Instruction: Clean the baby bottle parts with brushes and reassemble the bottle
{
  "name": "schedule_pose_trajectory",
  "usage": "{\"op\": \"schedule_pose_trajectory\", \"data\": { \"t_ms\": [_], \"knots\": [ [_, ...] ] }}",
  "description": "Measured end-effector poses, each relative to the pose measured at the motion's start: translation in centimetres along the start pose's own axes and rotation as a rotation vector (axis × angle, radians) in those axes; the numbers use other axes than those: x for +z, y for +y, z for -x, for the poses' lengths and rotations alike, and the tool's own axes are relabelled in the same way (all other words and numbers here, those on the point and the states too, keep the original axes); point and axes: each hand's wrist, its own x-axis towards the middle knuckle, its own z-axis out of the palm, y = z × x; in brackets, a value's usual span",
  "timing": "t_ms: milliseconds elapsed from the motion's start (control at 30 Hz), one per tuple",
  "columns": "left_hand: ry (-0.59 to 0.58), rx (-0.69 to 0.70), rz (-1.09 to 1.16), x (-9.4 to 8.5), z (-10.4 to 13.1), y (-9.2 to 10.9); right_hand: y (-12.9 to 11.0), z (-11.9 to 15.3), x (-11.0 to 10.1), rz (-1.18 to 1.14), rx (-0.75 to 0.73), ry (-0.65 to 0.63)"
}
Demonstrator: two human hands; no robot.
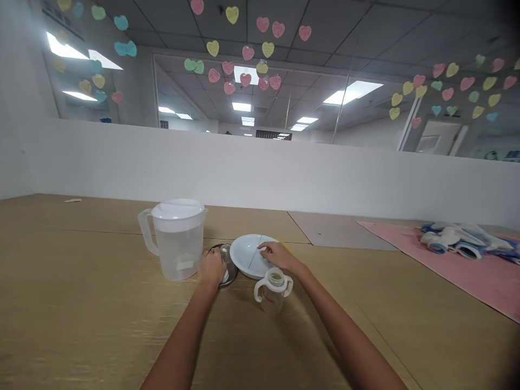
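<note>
My left hand (pixel 212 266) is closed at the left side of a round dark metal dish (pixel 233 275); what its fingers hold, if anything, is hidden. Small clear and white pieces lie in that dish. Just right of it is a pale white-blue plate (pixel 248 254) with a thin line across it. Over the plate's right part my right hand (pixel 276 254) is bent, its fingertips at the line. A clear bottle (pixel 273 295) with two white handles stands open-topped in front of the plate. Left of my left hand stands a translucent lidded pitcher (pixel 181 244).
The brown table (pixel 101 314) reaches back to a white wall (pixel 244 173) below glass with heart-shaped notes. At the right, a pink mat (pixel 479 276) bears a pile of white and blue items (pixel 467 241). A small flat wooden piece (pixel 72 200) lies at the back left.
</note>
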Motion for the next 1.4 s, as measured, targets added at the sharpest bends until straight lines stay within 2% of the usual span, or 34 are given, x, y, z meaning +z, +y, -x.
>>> {"op": "schedule_pose_trajectory", "data": {
  "t_ms": [100,333,467,600,733,833,933,1033,1100,1200,1300,1400],
  "knots": [
    [-0.070,-0.015,-0.024,0.4,0.0,0.1,-0.5,-1.7,1.0,0.002,0.006,-0.152],
    [-0.126,-0.040,-0.050,1.0,-0.3,0.2,-0.1,-3.4,2.5,0.009,0.057,-0.191],
    [-0.099,-0.049,-0.061,0.7,-0.2,0.3,0.4,-3.5,1.9,-0.038,0.087,-0.162],
    [-0.034,-0.085,-0.076,-0.4,0.1,0.7,0.5,-3.3,0.2,-0.113,0.108,-0.143],
    [0.084,-0.059,-0.071,-1.5,0.4,1.0,0.4,-2.8,-2.1,-0.200,0.078,-0.094],
    [0.285,-0.024,0.009,-1.8,0.5,1.1,0.5,-2.2,-3.6,-0.295,0.075,-0.020],
    [0.501,0.063,0.222,-1.8,0.5,1.5,0.7,-1.8,-4.6,-0.371,0.084,0.045],
    [0.602,0.171,0.526,-1.7,0.5,2.4,0.9,-1.6,-5.0,-0.362,0.092,0.081],
    [0.567,0.219,0.714,-1.6,0.7,3.2,1.0,-1.5,-5.1,-0.357,0.086,0.102],
    [0.432,0.290,0.889,-1.1,1.1,4.2,0.9,-1.5,-5.2,-0.385,0.049,0.132],
    [0.356,0.324,0.961,-0.6,1.6,4.9,0.3,-1.5,-5.3,-0.436,0.026,0.162],
    [0.352,0.322,0.960,-0.2,1.9,5.2,-0.7,-1.3,-5.6,-0.472,0.018,0.178]
  ]
}}
